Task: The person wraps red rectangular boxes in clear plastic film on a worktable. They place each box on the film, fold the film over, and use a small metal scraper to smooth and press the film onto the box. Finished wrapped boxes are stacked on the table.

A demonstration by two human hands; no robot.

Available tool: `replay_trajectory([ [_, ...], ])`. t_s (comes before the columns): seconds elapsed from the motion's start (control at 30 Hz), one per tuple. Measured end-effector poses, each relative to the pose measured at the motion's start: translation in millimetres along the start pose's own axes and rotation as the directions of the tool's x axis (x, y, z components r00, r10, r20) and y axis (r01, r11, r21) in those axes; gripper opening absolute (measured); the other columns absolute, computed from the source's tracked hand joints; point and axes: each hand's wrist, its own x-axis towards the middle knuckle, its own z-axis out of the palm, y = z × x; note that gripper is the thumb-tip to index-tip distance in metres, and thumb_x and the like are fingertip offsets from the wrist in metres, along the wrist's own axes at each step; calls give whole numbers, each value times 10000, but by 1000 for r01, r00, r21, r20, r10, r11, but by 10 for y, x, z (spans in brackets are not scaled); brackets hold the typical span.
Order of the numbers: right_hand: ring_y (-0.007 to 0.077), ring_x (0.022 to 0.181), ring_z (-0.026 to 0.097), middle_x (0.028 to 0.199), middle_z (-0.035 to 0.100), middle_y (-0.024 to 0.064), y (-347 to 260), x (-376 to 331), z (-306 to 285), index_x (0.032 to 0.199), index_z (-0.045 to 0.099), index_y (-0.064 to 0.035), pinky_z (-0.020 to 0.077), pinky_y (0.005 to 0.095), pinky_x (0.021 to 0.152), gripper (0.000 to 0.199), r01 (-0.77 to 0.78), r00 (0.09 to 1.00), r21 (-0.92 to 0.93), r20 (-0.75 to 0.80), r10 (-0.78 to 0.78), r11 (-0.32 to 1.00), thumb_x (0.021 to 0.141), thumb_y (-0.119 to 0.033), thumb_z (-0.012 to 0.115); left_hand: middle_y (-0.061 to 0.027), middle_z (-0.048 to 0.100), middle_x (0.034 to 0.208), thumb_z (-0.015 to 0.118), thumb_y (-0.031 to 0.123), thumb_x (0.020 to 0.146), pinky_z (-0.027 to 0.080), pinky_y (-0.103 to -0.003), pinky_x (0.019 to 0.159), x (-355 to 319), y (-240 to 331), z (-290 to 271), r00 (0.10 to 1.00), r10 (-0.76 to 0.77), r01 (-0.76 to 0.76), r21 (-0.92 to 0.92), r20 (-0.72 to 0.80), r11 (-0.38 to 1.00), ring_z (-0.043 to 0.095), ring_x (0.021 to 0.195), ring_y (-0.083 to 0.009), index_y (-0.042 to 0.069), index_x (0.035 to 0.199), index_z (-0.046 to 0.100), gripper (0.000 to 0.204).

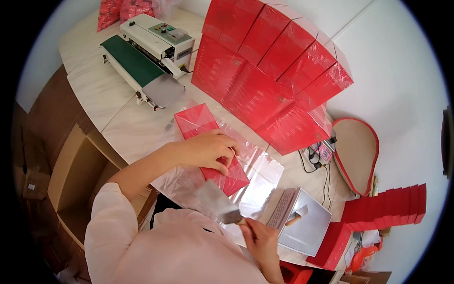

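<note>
A red box (196, 120) lies slantwise on a sheet of clear film (265, 175), with film stretched over it. My left hand (210, 149) rests across the box from above, its fingers bent and holding it. In my right hand (259, 241) is a scraper (215, 201), gripped by its handle. The scraper's wide metal blade is blurred and points toward the near end of the box. To the right of that hand, a second scraper (298, 215) with a wooden handle lies on a shiny metal plate (309, 232) with a vented side.
A band sealer (142, 61) with a green belt stands at the far left of the table. Stacked red film-wrapped boxes (269, 71) rise at the back. More red boxes (388, 206) sit at the right. An open cardboard carton (80, 175) is at the left; cables (326, 184) run near the plate.
</note>
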Motion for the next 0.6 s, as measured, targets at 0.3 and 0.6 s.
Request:
replay_trajectory([
  [0.3,245,454,569,659,639,99,-150,307,276,950,670,-29,420,332,424,141,57,998,-130,4,-56,990,882,-151,690,-3,646,1098,769,315,757,367,-375,991,64,15,-73,981,-109,112,-10,164,994,582,1020,-202,111,719,635,247],
  [0.6,244,458,584,655,643,78,-153,294,280,969,644,-41,431,344,416,173,-35,996,-235,-84,16,971,899,-196,675,-40,654,1060,693,218,859,385,-371,981,-96,-47,-180,940,-204,210,-7,-275,978,581,1028,-237,82,876,676,138],
])
